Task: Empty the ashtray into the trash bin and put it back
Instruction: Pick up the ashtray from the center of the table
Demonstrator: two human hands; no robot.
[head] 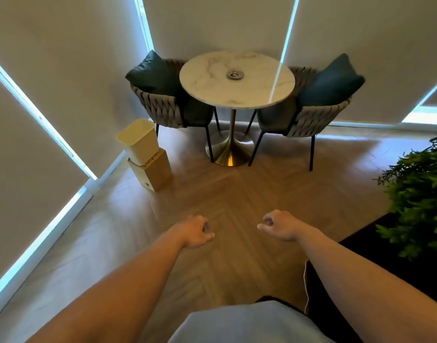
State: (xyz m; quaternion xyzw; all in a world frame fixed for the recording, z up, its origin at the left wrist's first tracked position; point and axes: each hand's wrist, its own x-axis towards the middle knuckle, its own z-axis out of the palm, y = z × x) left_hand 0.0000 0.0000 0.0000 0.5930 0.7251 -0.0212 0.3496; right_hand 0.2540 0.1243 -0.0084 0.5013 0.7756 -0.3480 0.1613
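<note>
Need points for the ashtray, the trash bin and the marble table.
ashtray (235,75): head view, on its metal centre.
trash bin (141,144): head view, on its cream front wall.
marble table (207,82): head view, on a bare part of the round top.

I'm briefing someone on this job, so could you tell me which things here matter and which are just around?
For the job: ashtray, bin, table.
Just around: two chairs, cushions, plant.
</note>
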